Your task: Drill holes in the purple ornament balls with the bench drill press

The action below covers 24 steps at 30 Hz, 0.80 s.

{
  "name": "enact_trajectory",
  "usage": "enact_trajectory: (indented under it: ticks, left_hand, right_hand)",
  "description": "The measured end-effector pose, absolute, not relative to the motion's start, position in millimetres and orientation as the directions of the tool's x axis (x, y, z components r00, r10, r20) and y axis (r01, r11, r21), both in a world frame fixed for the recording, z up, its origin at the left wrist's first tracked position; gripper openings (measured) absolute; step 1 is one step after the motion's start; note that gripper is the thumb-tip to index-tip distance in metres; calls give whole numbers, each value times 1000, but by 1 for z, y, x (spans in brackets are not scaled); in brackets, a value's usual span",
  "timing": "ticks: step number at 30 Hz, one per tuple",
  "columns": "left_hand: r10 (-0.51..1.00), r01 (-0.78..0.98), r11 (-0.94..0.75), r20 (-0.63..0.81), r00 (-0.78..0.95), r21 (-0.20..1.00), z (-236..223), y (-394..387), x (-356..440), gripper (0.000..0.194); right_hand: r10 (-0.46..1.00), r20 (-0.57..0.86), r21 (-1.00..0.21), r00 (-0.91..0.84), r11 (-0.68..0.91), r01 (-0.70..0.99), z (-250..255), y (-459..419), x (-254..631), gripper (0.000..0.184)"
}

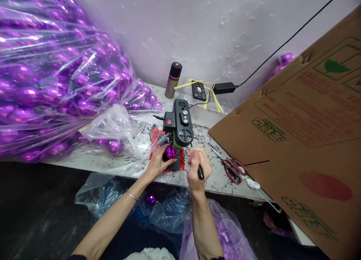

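My left hand (pixel 159 161) holds a shiny purple bauble (pixel 171 152) between thumb and fingers. The bauble sits under the front end of a black and green bench machine (pixel 183 120), above its dark base plate. A red switch and round vents show on the machine. My right hand (pixel 198 168) is closed around the machine's lever handle (pixel 200 172), whose black end sticks out below the fist. A red mat (pixel 182 161) lies beneath the base. The contact between bauble and machine is partly hidden.
A large clear bag (pixel 70 75) of purple baubles fills the left. Behind stand a spray can (pixel 172 81) and a black adapter (pixel 224 87). Scissors (pixel 232 169) lie by a big cardboard box (pixel 299 132). Dark scraps litter the table (pixel 113 163); plastic bags hang below its edge.
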<state>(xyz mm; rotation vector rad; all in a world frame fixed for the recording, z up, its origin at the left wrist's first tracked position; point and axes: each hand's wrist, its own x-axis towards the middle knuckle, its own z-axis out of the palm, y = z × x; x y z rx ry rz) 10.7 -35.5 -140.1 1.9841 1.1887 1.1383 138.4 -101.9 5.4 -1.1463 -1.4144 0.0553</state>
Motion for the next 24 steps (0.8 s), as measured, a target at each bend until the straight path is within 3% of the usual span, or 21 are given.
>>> enact_trajectory:
  ticks: [12, 24]
  left_hand:
    - [890, 421, -454, 378, 255, 785, -138, -38, 10, 64]
    - [860, 409, -511, 450, 241, 756, -142, -35, 12, 60]
  right_hand:
    - [502, 823, -549, 268, 576, 606, -58, -93, 139, 33]
    - [431, 881, -448, 195, 627, 638, -66, -84, 144, 33]
